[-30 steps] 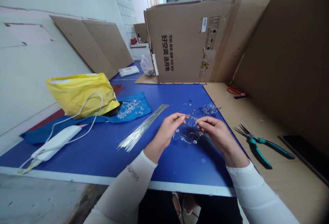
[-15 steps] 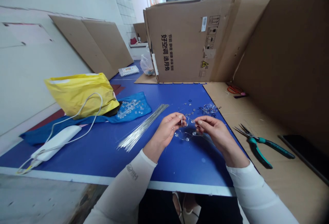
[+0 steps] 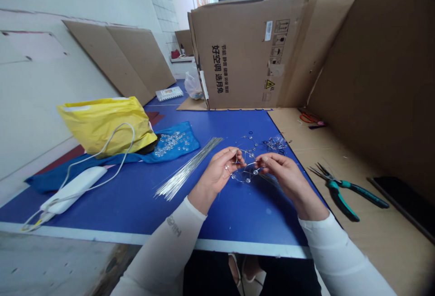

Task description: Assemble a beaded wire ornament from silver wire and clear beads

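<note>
Between my two hands is a thin wire strung with clear beads (image 3: 248, 180), bent into loops just above the blue table. My left hand (image 3: 219, 169) pinches the wire between thumb and fingertips, and one bead hangs close to its palm. My right hand (image 3: 278, 169) pinches the same beaded wire from the other side, thumb against forefinger. Left of my left hand lies a bundle of straight silvery wires (image 3: 190, 169). Past my right hand sits a small tangled heap of beaded wire pieces (image 3: 276, 144). The exact wire ends in my fingers are too fine to make out.
Needle-nose pliers (image 3: 340, 187) with green-black handles lie on cardboard at the right, near a dark flat object (image 3: 404, 205). Loose clear beads (image 3: 171, 144) rest on blue cloth. A yellow bag (image 3: 105, 123) and white power strip (image 3: 73, 191) are left. Cardboard (image 3: 244, 55) stands behind.
A bead on the wire now shows by my left palm. My right hand has shifted slightly left, and the wire between my hands has changed its bend.
</note>
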Demonstrator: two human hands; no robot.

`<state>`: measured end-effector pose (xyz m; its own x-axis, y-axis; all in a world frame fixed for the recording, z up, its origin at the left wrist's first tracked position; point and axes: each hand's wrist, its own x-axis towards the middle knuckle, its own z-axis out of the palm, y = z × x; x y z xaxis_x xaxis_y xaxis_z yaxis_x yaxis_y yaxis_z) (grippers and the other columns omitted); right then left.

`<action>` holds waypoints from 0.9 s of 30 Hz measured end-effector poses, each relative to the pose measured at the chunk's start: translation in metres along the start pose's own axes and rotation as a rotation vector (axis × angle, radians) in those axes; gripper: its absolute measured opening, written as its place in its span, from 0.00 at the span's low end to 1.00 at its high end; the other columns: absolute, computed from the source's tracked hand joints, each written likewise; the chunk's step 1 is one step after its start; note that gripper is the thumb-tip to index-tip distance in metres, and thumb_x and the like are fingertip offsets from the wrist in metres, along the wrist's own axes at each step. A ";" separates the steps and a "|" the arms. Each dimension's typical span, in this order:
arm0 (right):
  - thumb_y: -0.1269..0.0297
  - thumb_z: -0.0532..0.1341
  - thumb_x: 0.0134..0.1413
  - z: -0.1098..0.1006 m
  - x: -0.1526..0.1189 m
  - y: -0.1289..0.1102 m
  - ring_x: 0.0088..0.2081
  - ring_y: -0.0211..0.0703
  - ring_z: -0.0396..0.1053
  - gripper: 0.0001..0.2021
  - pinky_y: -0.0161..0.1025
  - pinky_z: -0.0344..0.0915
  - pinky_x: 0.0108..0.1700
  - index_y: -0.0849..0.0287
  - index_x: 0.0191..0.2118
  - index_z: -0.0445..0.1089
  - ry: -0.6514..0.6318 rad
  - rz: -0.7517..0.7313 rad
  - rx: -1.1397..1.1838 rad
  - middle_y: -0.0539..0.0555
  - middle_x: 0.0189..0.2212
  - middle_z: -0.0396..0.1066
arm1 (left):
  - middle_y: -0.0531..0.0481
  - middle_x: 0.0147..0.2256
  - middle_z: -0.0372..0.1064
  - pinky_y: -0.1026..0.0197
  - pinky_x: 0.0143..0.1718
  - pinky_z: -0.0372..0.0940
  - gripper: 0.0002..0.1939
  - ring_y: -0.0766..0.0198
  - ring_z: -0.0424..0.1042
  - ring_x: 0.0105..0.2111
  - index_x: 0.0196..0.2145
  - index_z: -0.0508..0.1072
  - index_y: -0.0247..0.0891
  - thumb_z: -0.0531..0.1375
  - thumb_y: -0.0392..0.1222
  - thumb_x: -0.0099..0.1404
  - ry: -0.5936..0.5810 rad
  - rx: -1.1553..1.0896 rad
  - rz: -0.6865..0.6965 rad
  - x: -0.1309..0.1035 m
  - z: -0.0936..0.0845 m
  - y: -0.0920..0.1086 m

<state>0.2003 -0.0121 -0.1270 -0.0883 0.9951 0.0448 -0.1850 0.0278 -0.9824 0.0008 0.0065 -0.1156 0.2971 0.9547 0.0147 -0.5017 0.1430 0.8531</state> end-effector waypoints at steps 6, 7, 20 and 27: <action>0.46 0.71 0.49 -0.001 0.001 0.001 0.31 0.40 0.71 0.18 0.40 0.67 0.35 0.57 0.30 0.80 0.058 -0.036 0.049 0.56 0.30 0.77 | 0.50 0.34 0.69 0.57 0.43 0.69 0.08 0.65 0.71 0.35 0.33 0.76 0.34 0.66 0.42 0.63 0.010 -0.005 0.007 0.001 -0.003 -0.002; 0.45 0.71 0.49 -0.001 0.001 0.001 0.30 0.40 0.70 0.18 0.39 0.67 0.34 0.57 0.29 0.79 0.061 -0.031 0.068 0.55 0.29 0.76 | 0.50 0.34 0.69 0.56 0.43 0.69 0.08 0.65 0.71 0.34 0.33 0.76 0.34 0.66 0.42 0.63 0.010 -0.009 0.006 0.001 -0.003 -0.001; 0.51 0.74 0.46 -0.002 0.002 0.001 0.38 0.44 0.74 0.19 0.42 0.69 0.39 0.57 0.42 0.78 0.126 -0.022 0.052 0.57 0.37 0.78 | 0.50 0.30 0.69 0.58 0.43 0.69 0.06 0.65 0.71 0.32 0.31 0.74 0.34 0.63 0.38 0.65 0.055 -0.154 -0.078 0.002 0.005 0.005; 0.47 0.73 0.47 0.002 -0.002 -0.003 0.34 0.42 0.73 0.21 0.41 0.69 0.36 0.58 0.39 0.74 0.032 0.122 0.048 0.53 0.32 0.75 | 0.51 0.29 0.68 0.60 0.42 0.69 0.08 0.67 0.71 0.32 0.30 0.73 0.34 0.61 0.37 0.67 0.074 -0.231 -0.087 0.002 0.006 0.006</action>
<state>0.1988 -0.0149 -0.1235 -0.0824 0.9933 -0.0813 -0.2211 -0.0978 -0.9703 0.0034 0.0081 -0.1071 0.2911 0.9516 -0.0986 -0.6519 0.2727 0.7076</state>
